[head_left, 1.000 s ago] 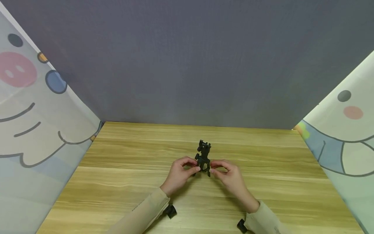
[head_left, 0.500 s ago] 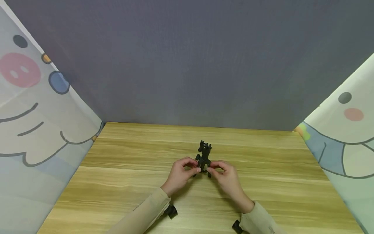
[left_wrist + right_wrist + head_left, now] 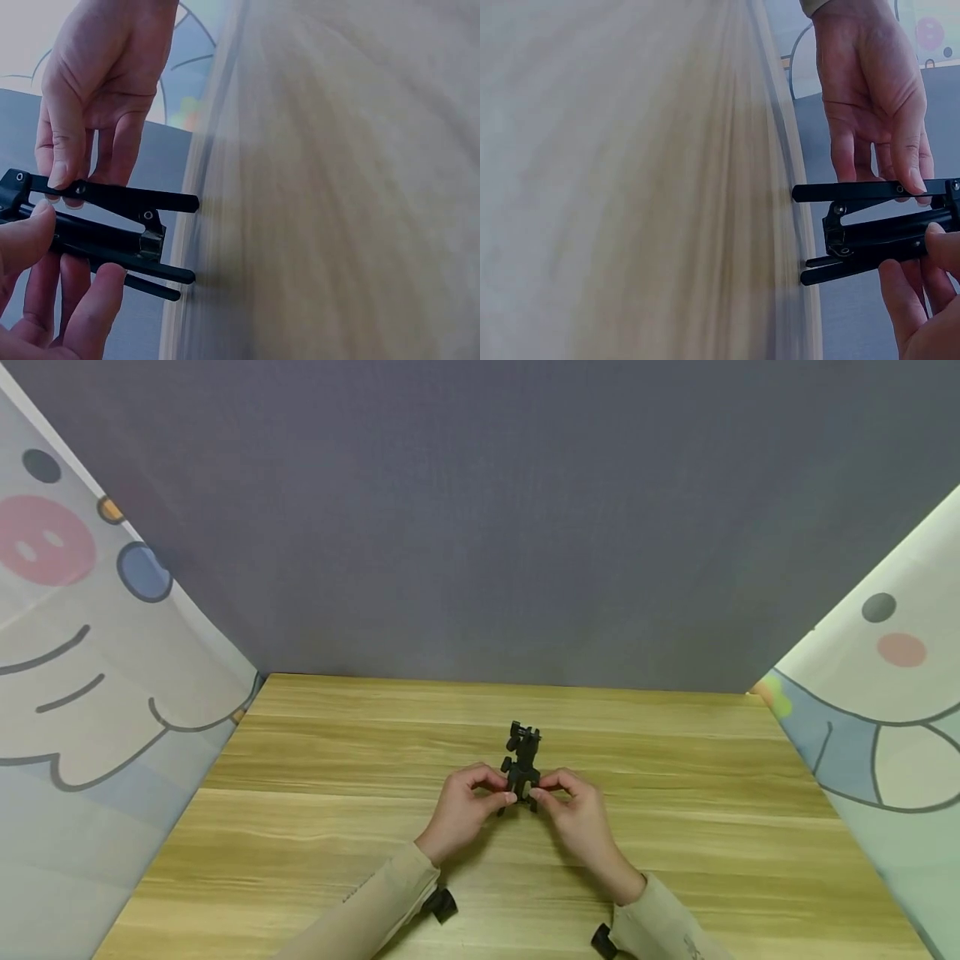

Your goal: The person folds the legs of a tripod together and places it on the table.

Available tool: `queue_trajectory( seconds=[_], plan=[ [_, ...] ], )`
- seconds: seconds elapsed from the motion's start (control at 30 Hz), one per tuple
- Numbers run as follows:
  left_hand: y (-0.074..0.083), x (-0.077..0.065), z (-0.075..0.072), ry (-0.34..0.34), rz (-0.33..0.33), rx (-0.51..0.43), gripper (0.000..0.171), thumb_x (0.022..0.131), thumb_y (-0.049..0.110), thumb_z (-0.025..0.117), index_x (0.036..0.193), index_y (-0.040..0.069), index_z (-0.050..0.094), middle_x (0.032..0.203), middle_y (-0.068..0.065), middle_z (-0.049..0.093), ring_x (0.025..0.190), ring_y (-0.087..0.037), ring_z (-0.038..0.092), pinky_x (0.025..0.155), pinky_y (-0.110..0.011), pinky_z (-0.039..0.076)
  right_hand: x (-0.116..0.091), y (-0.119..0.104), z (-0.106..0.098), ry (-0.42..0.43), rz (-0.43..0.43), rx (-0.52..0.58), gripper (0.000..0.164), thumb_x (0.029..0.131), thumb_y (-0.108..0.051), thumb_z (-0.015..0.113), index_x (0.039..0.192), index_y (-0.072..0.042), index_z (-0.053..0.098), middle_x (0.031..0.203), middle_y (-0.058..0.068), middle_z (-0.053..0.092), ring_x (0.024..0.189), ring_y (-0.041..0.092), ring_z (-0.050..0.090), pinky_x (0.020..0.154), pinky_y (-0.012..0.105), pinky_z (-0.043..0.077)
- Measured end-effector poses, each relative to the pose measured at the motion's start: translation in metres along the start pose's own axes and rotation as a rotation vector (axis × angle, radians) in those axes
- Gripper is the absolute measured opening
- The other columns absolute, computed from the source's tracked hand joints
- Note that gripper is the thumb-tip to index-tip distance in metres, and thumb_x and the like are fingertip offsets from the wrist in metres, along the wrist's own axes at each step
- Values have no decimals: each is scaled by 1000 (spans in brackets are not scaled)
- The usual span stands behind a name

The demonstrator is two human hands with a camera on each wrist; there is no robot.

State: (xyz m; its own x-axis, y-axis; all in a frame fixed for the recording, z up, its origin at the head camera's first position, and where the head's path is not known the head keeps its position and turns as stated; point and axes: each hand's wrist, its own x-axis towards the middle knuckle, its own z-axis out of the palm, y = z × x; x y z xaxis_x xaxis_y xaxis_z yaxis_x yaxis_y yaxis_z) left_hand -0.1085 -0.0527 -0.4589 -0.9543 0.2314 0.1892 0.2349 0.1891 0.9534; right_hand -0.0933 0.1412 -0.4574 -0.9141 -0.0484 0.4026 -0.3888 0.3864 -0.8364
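A small black tripod (image 3: pixel 527 752) is upright near the middle of the wooden table, its head with knobs at the top. My left hand (image 3: pixel 467 806) pinches its left leg between thumb and fingers. On the other side, my right hand (image 3: pixel 583 817) pinches the right leg (image 3: pixel 142 200). The left wrist view shows the legs partly folded in, close to the centre column (image 3: pixel 97 231), with a bracket joining them. Leg tips (image 3: pixel 807 193) point down at the tabletop; whether they touch it I cannot tell.
The wooden table (image 3: pixel 337 735) reaches back to a grey panel (image 3: pixel 480 527). Cartoon-printed cloths stand at left (image 3: pixel 112 693) and right (image 3: pixel 900 735). Black wrist cameras hang under the left sleeve (image 3: pixel 375 902) and the right sleeve (image 3: pixel 663 922).
My right hand has shifted left, its thumb further onto the tripod leg. The tripod's legs stand slightly closer together. My left hand has hardly moved.
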Motion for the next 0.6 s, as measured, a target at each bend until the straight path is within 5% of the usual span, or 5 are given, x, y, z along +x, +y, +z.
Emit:
queue_trajectory(
  seconds=[0.27,0.47,0.6],
  plan=[
    [2,0,0,-4,-7,2,11,81,5,82,85,11,73,90,5,69,86,-13,64,80,-32,52,0,-12,-1,5,15,4,22,78,13,77,79,-7,69,84,2,72,81,17,67,71,39,57],
    [4,-1,0,4,0,13,11,81,5,82,87,10,74,91,2,70,86,-14,64,80,-34,52,0,-1,-3,-28,29,27,15,80,6,79,83,-7,72,88,-2,73,86,18,68,78,46,56],
    [5,-2,-2,10,-7,25,10,82,5,81,88,10,74,93,3,71,89,-15,65,82,-35,53,0,-1,-4,-48,45,36,16,80,5,80,86,-9,74,90,-2,73,89,18,69,81,39,57]
  ],
)
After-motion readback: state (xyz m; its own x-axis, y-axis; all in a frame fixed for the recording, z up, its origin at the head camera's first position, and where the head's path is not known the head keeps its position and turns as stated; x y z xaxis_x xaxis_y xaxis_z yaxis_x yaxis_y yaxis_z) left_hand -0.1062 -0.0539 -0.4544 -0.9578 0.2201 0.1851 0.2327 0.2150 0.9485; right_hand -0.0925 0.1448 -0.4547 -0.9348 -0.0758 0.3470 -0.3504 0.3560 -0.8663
